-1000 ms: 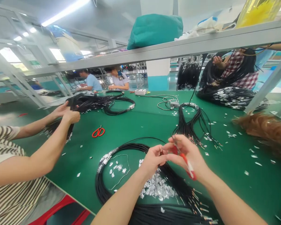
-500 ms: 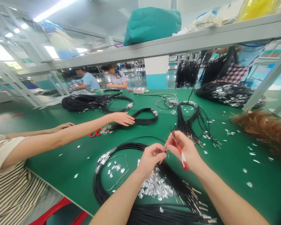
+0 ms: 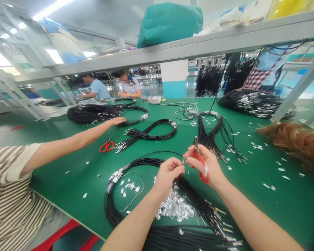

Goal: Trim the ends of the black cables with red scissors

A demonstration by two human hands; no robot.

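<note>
My left hand (image 3: 171, 174) is closed in a pinch on a black cable, whose bared tip shows at the fingertips. Close to its right, my right hand (image 3: 205, 162) grips red-handled scissors (image 3: 204, 172), their blades pointing up and away from me. Under my hands lies a large coil of black cables (image 3: 111, 205), banded with silvery labels at its left. The loose cable ends (image 3: 219, 219) fan out toward the lower right. A heap of silvery foil scraps (image 3: 176, 205) sits inside the coil. More black cables (image 3: 183, 238) run along the near edge.
A co-worker's arm (image 3: 75, 139) reaches over the green table (image 3: 75, 181) from the left. Other red scissors (image 3: 107, 145) lie near a smaller cable coil (image 3: 157, 136). Another looped bundle (image 3: 210, 129) is beyond my right hand. A grey shelf (image 3: 225, 36) crosses above; brown fur (image 3: 290, 144) is at right.
The scissors in my right hand have turned, so both red handle loops now show. The co-worker's hand has left the smaller coil and moved farther back and left.
</note>
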